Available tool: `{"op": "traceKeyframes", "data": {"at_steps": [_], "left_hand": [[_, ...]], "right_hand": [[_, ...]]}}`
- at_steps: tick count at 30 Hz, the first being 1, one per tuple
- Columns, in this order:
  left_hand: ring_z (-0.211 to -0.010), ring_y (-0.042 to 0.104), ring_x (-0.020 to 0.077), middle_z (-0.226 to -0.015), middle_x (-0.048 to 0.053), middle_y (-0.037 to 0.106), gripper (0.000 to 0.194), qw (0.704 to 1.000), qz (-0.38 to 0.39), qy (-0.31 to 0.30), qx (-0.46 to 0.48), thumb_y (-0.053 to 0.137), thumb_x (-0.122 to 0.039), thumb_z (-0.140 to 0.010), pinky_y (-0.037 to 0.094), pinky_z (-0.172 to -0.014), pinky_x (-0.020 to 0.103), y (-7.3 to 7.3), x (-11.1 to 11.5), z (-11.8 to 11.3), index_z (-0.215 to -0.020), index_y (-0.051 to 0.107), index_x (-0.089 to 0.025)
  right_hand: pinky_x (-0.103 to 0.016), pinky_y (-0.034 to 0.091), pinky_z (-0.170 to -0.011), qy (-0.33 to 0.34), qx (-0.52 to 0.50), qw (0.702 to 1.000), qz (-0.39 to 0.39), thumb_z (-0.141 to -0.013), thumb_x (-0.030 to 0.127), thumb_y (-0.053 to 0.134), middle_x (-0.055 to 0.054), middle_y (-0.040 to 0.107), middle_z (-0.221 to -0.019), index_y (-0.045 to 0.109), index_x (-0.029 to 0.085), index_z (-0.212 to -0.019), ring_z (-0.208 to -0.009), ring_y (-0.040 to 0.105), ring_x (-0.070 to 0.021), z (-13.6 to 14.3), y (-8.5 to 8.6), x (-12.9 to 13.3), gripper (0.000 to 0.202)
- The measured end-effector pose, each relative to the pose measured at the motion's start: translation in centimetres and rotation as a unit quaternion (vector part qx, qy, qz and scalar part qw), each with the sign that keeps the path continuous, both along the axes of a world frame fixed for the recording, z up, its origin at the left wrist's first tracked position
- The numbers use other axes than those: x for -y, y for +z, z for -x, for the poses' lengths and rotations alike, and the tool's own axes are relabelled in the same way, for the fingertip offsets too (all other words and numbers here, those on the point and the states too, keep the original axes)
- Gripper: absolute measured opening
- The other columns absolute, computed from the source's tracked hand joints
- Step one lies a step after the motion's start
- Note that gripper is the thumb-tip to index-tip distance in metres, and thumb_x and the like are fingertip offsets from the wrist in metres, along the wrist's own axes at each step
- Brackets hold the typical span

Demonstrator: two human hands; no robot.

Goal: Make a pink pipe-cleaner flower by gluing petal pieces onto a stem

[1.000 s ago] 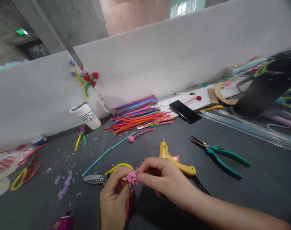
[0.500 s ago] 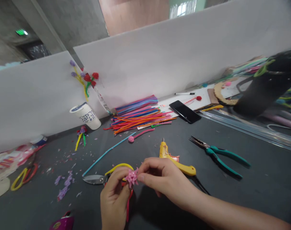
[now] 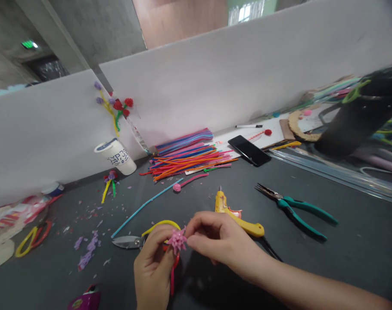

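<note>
My left hand [image 3: 155, 262] grips a small spiky pink flower [image 3: 177, 240] between thumb and fingers. Below it hangs a pink stem [image 3: 172, 277], partly behind the hand. Thumb and forefinger of my right hand [image 3: 212, 239] are pinched together at the flower's right edge, on the tip of a petal. Behind the left hand lie scissors [image 3: 128, 242] with yellow and red handles, partly covered. Just beyond the right hand rests a yellow glue gun [image 3: 246, 224], its nozzle pointing away.
Green-handled pliers [image 3: 291, 206] lie to the right. Bundled coloured pipe cleaners [image 3: 183, 161], a phone [image 3: 249, 150] and a paper cup [image 3: 118, 158] stand or lie along the white partition [image 3: 215, 86]. Purple scraps [image 3: 89, 249] and other scissors [image 3: 32, 239] are at left.
The flower has turned slightly in my left hand and now faces more upward. My right fingertips have barely shifted at its edge.
</note>
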State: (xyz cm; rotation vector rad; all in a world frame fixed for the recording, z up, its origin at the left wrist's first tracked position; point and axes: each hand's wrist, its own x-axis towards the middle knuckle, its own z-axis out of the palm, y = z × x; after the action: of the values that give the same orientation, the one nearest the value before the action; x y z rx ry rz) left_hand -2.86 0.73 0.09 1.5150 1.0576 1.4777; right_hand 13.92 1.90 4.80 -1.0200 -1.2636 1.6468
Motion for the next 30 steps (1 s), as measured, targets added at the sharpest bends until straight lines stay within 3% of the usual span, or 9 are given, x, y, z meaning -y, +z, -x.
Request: {"op": "traceKeyframes", "data": {"at_steps": [30], "left_hand": [[-0.077, 0.062, 0.0154, -0.079, 0.000, 0.069, 0.006, 0.996, -0.053, 0.018, -0.066, 0.066, -0.023, -0.080, 0.051, -0.071, 0.021, 0.45, 0.13, -0.04, -0.083, 0.072, -0.025]], "right_hand": [[-0.014, 0.031, -0.040, -0.010, 0.032, 0.999, 0.018, -0.072, 0.015, 0.062, 0.007, 0.045, -0.052, 0.062, 0.015, -0.068, -0.049, 0.039, -0.0055, 0.21, 0.28, 0.07, 0.004]]}}
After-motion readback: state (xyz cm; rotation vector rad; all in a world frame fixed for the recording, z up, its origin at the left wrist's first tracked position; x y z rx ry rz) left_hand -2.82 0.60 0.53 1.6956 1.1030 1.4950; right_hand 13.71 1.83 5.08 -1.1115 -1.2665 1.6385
